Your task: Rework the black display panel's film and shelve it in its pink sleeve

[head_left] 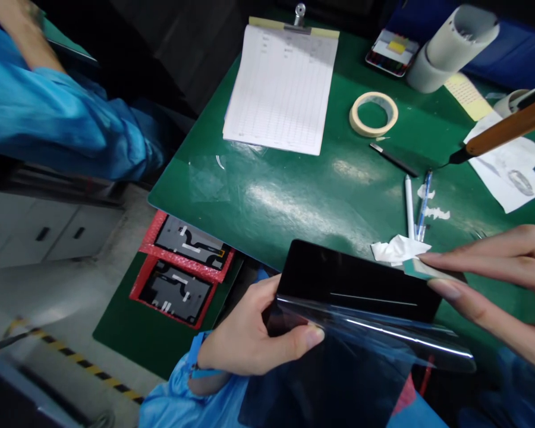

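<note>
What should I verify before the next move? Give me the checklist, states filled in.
1. Left hand gripping the black panel: ok, held at its left end.
2. Right hand pinching the small pale-green piece: ok, between fingertips.
3. Clear film lying flat: not ok, it is curled and partly off the panel.
4. Panel surface free of dust: cannot tell, too dark and reflective.
5. Crumpled white paper well away from the panel: not ok, it lies close by the far edge.
6. Tape roll apart from the panel: ok.
</note>
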The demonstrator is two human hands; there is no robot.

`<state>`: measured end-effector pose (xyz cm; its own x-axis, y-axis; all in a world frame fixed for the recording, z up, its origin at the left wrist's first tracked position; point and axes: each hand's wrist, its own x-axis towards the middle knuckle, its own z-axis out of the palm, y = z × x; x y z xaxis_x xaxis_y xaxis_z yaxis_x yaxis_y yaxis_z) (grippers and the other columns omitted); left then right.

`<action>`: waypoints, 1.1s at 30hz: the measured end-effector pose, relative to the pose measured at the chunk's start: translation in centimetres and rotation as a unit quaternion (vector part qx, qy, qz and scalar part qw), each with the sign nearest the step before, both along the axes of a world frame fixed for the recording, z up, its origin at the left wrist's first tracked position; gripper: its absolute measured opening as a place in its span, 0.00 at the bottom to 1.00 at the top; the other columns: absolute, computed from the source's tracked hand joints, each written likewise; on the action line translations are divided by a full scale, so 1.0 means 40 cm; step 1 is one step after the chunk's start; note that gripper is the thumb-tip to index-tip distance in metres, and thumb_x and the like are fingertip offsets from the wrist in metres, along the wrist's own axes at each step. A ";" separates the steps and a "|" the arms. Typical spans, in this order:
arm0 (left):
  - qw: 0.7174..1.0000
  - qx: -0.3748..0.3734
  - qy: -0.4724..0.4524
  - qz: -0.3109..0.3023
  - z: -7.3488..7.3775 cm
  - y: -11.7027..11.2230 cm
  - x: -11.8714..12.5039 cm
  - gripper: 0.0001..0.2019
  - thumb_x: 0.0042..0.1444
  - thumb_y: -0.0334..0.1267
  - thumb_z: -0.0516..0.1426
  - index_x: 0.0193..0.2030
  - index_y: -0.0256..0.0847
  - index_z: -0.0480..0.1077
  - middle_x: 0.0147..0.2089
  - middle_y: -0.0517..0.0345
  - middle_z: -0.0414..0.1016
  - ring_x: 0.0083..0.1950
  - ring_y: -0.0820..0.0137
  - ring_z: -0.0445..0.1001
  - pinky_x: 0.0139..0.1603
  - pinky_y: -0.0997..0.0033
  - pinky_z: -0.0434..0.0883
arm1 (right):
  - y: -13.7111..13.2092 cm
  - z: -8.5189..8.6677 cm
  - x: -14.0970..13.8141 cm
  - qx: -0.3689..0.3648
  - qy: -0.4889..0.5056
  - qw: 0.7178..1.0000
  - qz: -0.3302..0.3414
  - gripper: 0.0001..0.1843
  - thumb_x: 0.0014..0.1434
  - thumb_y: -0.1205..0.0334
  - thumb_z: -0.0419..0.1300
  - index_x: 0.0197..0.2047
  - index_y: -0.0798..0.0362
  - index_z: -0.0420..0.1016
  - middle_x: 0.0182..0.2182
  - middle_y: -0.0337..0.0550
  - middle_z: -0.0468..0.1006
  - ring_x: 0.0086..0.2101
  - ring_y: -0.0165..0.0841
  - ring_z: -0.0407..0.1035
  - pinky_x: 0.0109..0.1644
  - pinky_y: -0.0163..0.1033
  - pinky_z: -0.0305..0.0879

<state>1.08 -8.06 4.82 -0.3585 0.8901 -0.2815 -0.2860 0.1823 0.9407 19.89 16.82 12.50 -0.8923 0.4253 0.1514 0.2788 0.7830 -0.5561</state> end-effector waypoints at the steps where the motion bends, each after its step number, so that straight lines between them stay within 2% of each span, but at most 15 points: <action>1: 1.000 -0.001 -0.001 0.001 0.001 0.000 0.000 0.06 0.58 0.35 0.72 0.39 0.40 0.81 0.35 0.58 0.85 0.35 0.69 0.82 0.38 0.75 0.79 | 0.000 -0.001 0.000 -0.003 -0.003 1.000 0.006 0.12 0.73 0.52 0.71 0.56 0.28 0.89 0.46 0.37 0.83 0.39 0.38 0.77 0.38 0.46 0.72; 5: 1.000 -0.001 0.008 0.001 0.002 0.004 0.002 0.05 0.58 0.35 0.72 0.39 0.40 0.82 0.36 0.58 0.85 0.36 0.68 0.82 0.38 0.74 0.80 | 0.000 -0.004 -0.007 0.008 0.005 1.000 0.025 0.12 0.73 0.55 0.70 0.56 0.31 0.88 0.48 0.38 0.83 0.40 0.38 0.79 0.37 0.44 0.75; 10: 1.000 0.002 -0.001 0.001 0.000 0.012 0.004 0.05 0.58 0.34 0.72 0.38 0.41 0.81 0.35 0.58 0.84 0.35 0.68 0.81 0.37 0.75 0.79 | 0.000 -0.004 -0.041 0.006 0.030 0.998 0.059 0.10 0.72 0.59 0.70 0.53 0.35 0.89 0.42 0.40 0.84 0.33 0.36 0.80 0.27 0.39 0.75; 15: 1.000 0.002 -0.008 -0.005 0.000 0.011 0.009 0.05 0.58 0.33 0.72 0.38 0.41 0.80 0.35 0.61 0.83 0.35 0.71 0.79 0.37 0.77 0.76 | -0.010 -0.002 -0.066 -0.005 0.029 0.996 0.080 0.11 0.75 0.58 0.67 0.57 0.37 0.87 0.44 0.41 0.84 0.35 0.35 0.81 0.35 0.38 0.79; 18: 1.000 0.001 -0.020 -0.006 0.000 0.010 0.013 0.05 0.59 0.32 0.71 0.38 0.42 0.80 0.35 0.62 0.82 0.35 0.72 0.79 0.36 0.78 0.75 | -0.011 0.002 -0.062 -0.017 0.010 0.996 0.088 0.11 0.75 0.58 0.66 0.58 0.36 0.86 0.44 0.40 0.84 0.36 0.36 0.81 0.35 0.38 0.79; 23: 0.999 0.006 -0.038 -0.003 0.000 0.013 0.016 0.05 0.59 0.31 0.71 0.38 0.42 0.80 0.36 0.63 0.81 0.36 0.73 0.78 0.37 0.79 0.75 | -0.003 -0.002 -0.017 -0.006 -0.006 0.999 0.037 0.11 0.74 0.54 0.67 0.56 0.33 0.88 0.46 0.41 0.83 0.38 0.41 0.81 0.39 0.46 0.80; 26: 0.999 0.008 -0.040 -0.009 -0.001 0.016 0.018 0.05 0.58 0.31 0.70 0.38 0.41 0.79 0.35 0.63 0.80 0.35 0.73 0.77 0.37 0.79 0.76 | -0.005 -0.006 -0.010 -0.008 -0.002 1.000 0.028 0.11 0.74 0.53 0.66 0.57 0.34 0.87 0.46 0.40 0.83 0.39 0.40 0.80 0.41 0.45 0.80; 30: 0.999 0.010 -0.035 -0.020 -0.004 0.016 0.022 0.06 0.59 0.32 0.71 0.39 0.41 0.79 0.36 0.62 0.80 0.35 0.73 0.77 0.38 0.79 0.75 | -0.015 0.000 -0.036 -0.015 0.017 0.998 0.066 0.12 0.75 0.58 0.66 0.57 0.36 0.86 0.45 0.39 0.83 0.37 0.37 0.80 0.36 0.41 0.79; 33: 0.999 0.012 -0.038 -0.020 -0.005 0.017 0.022 0.06 0.59 0.32 0.70 0.39 0.40 0.79 0.36 0.62 0.79 0.35 0.74 0.76 0.37 0.80 0.75 | -0.015 0.003 -0.040 -0.010 0.014 0.997 0.077 0.13 0.74 0.59 0.67 0.58 0.35 0.85 0.46 0.39 0.83 0.38 0.38 0.81 0.34 0.41 0.77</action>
